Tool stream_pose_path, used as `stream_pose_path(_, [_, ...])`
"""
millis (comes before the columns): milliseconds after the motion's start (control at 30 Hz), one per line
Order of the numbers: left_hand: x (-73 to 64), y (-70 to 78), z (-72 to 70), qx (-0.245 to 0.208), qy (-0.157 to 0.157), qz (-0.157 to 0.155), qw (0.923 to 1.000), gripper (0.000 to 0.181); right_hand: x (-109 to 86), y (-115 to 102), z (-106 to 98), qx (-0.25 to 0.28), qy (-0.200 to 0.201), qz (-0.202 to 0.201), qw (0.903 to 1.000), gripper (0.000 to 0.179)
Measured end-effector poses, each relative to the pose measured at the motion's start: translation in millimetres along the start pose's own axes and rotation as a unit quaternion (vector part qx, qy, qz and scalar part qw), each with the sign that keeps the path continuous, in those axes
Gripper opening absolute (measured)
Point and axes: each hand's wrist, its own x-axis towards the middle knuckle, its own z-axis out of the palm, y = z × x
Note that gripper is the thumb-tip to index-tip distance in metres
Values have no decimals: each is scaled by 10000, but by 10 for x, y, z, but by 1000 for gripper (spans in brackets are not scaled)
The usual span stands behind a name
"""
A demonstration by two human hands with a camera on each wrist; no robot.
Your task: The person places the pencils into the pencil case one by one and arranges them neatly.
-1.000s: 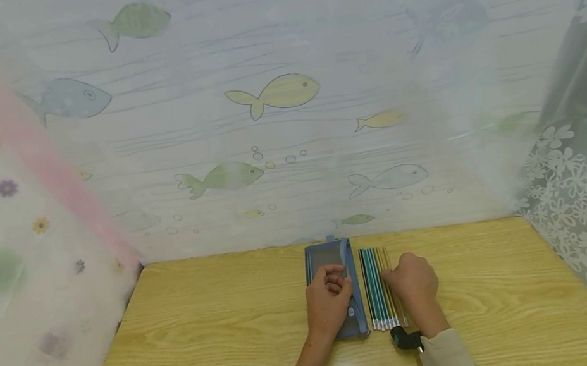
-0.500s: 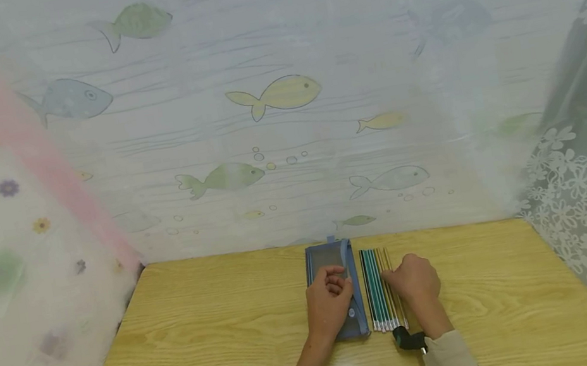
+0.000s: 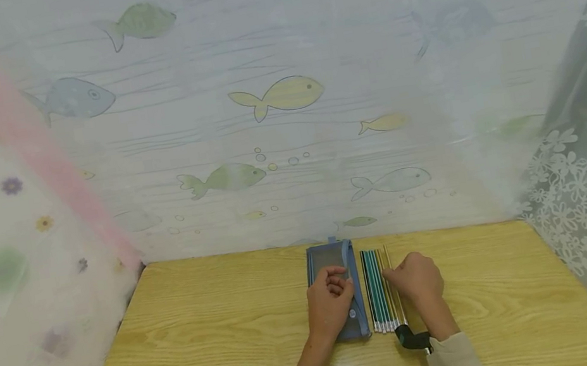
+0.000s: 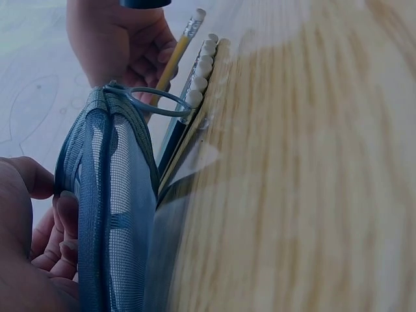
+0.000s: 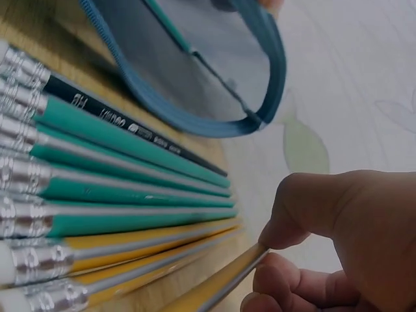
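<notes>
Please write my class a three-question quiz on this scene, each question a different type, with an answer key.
1. True or false: the left hand holds the pencil case.

2. Multiple choice: what colour is the pencil pinched by the right hand?
A) black
B) green
C) yellow

3. Fill the gap: in the row of pencils on the table, the one nearest the pencil case is ____.

Key:
1. True
2. C, a yellow pencil
3. black
</notes>
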Motion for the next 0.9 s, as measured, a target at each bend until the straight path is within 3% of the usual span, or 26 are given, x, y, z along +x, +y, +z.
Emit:
stream_pose_path(300, [-4, -4, -2, -19, -6, 37, 10000, 18, -20, -61, -18, 233, -214, -40, 9995, 48])
stream_pose_path(900, [-5, -5, -8, 180, -35, 38, 9998, 19, -44, -176, 52, 761, -270, -655, 9946, 49])
